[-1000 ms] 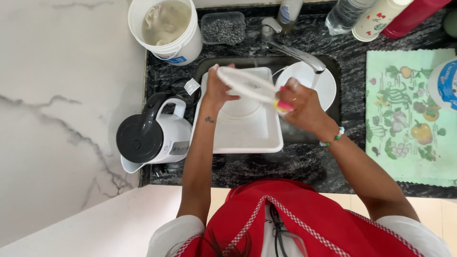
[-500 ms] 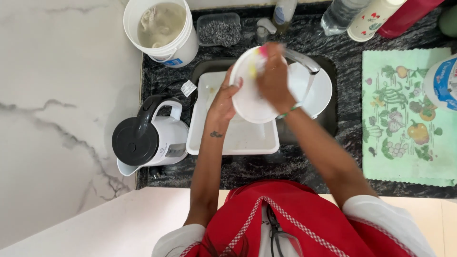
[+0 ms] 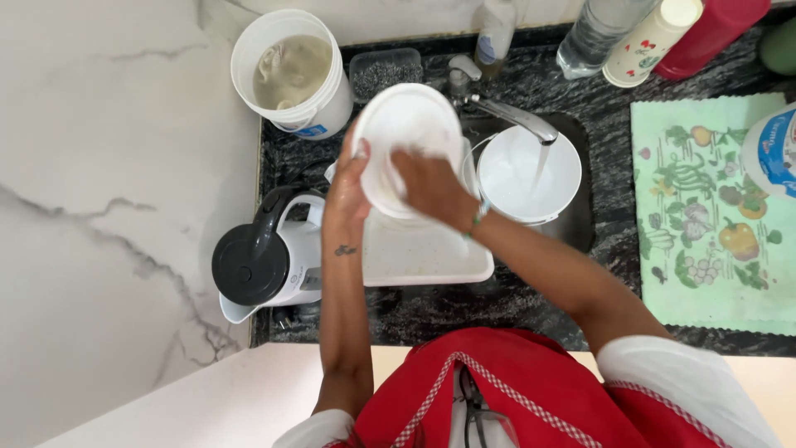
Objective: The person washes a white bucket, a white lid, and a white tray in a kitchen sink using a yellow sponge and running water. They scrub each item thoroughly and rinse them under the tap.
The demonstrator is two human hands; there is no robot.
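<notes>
White round plate [image 3: 406, 124], smooth and glossy, is held tilted above the sink [image 3: 580, 224], just left of the curved metal tap [image 3: 514, 116]. The left hand [image 3: 348, 195] grips the plate's left rim, fingers curled round the edge. The right hand [image 3: 431, 187] lies flat on the plate's face, fingers pressed against it; whether it holds a cloth cannot be told. Water runs from the tap into a round white bowl [image 3: 531, 174]. Left of the tap, a rectangular white tray [image 3: 423, 253] sits below the plate, and farther left a white kettle [image 3: 265, 257] with a black lid.
</notes>
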